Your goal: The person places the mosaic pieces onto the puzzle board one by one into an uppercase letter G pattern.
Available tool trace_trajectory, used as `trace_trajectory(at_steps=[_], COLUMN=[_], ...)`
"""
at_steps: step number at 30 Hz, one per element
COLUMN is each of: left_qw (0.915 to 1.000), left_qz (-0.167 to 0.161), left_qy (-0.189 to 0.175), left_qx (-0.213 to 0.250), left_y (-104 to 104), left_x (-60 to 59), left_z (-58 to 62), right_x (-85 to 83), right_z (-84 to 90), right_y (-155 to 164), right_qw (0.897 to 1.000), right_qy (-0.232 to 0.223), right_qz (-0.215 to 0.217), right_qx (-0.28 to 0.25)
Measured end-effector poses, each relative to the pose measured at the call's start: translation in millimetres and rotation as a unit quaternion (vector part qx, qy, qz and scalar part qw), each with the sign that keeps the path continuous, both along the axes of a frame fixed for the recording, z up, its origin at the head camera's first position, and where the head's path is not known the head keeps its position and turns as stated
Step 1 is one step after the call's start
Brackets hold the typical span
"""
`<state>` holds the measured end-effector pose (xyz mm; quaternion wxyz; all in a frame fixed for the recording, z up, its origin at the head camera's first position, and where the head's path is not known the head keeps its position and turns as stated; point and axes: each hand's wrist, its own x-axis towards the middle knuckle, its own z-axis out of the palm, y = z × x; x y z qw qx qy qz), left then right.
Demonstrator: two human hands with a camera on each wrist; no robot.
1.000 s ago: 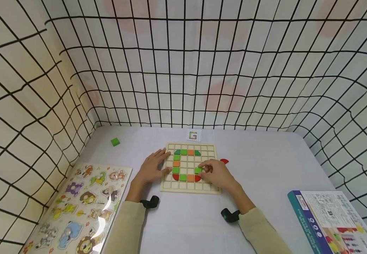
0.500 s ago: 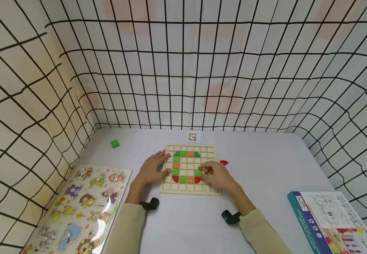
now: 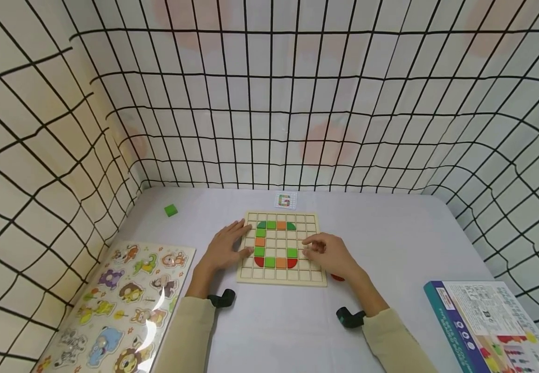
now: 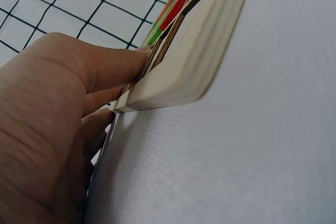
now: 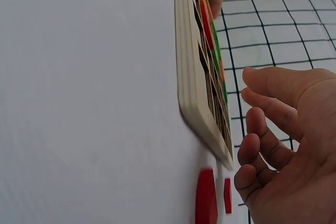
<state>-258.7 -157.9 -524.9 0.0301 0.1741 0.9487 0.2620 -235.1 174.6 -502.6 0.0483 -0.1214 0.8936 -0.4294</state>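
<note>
A wooden grid board (image 3: 278, 277) lies on the table with green, orange and red tiles in a ring-like pattern. A bright green square tile (image 3: 292, 253) sits in a cell on the ring's right side, above a red rounded tile (image 3: 292, 263). My left hand (image 3: 222, 248) rests at the board's left edge, fingers extended over the rim. Over the right edge hovers my right hand (image 3: 332, 254), its fingers loosely bent and holding nothing. Two red pieces lie beside the board in the right wrist view, a nearer one (image 5: 206, 198) and a thinner-looking one (image 5: 227, 196).
A small pattern card (image 3: 286, 200) lies behind the board. A loose green tile (image 3: 171, 210) is at the back left. The animal puzzle board (image 3: 129, 305) covers the left side, and a printed box (image 3: 493, 321) stands at the right. Black netting (image 3: 271, 111) surrounds the table.
My right hand has let go of the green tile and drawn back to the right. The tile stays in its cell. The left hand holds its place.
</note>
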Motion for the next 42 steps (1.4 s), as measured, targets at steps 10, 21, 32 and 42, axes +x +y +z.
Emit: trace_trajectory(at_steps=[10, 21, 32, 42], left_qw=[1.0, 1.0, 1.0, 1.0], left_qz=[0.001, 0.004, 0.002, -0.001], left_qy=[0.001, -0.004, -0.007, 0.001], left_qx=[0.003, 0.0, 0.0, 0.002], left_y=[1.0, 0.2, -0.2, -0.3], left_x=[0.8, 2.1, 1.5, 0.0], left_z=[2.8, 3.4, 0.1, -0.2], right_x=[-3.5, -16.0, -22.7, -19.6], right_z=[3.9, 0.1, -7.2, -6.4], right_y=[34.0, 55.1, 57.1, 58.4], right_qw=[0.997, 0.995, 0.994, 0.994], right_qy=[-0.003, 0.034, 0.02, 0.014], right_qz=[-0.06, -0.055, -0.034, -0.054], right_qx=[0.047, 0.07, 0.098, 0.095])
